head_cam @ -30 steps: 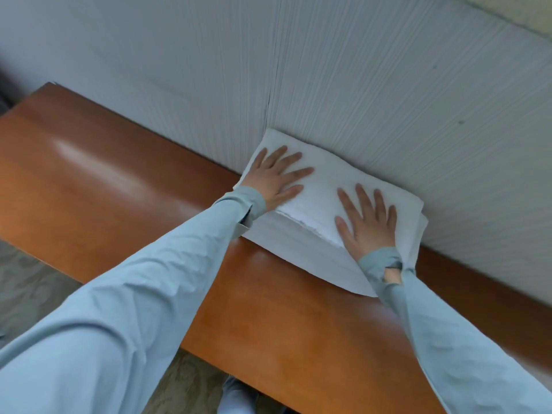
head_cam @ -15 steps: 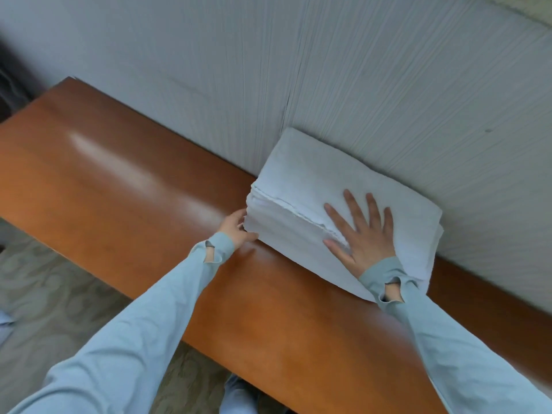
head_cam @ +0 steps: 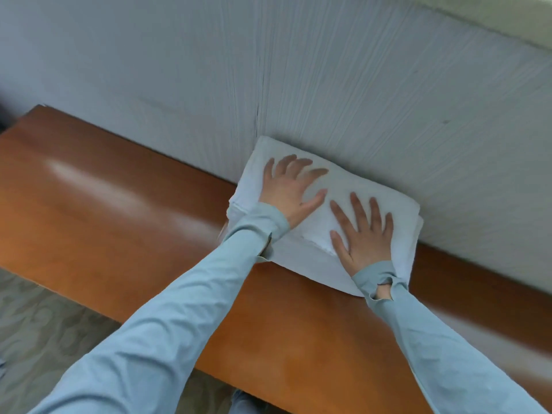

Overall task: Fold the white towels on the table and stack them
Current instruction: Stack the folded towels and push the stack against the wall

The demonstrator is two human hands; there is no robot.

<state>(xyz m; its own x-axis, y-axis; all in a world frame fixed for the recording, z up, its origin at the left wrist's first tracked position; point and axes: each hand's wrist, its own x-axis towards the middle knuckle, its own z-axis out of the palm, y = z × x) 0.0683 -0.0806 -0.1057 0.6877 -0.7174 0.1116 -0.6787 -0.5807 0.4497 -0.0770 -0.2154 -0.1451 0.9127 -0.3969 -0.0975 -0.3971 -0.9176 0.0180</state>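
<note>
Since 0.5 s ago the left hand (head_cam: 288, 194) has left the stack's left edge and now lies flat on top; right hand (head_cam: 363, 234) is unchanged, palm down on the near right part. Wall (head_cam: 328, 70): pale, ribbed, directly behind the work area. Table (head_cam: 119, 219): brown wood, glossy, running along the wall. Stack of white towels (head_cam: 316, 258): folded, sits at the table's rear edge, touching the wall; layered edges face the person, near-side layers not fully flush. Grip state: both hands released, fingers straight and spread, pressing down, nothing grasped. Sleeves: light blue, cover both wrists. Step in hand, est.: final pressing/flattening of the stack; no unfolded towel in view, so task looks near complete. Next move, est.: lift both palms straight up w/o dragging the top layer; if front edges need squaring, push them toward the wall w/ flat fingers, light force, since soft cloth shifts easily.
</note>
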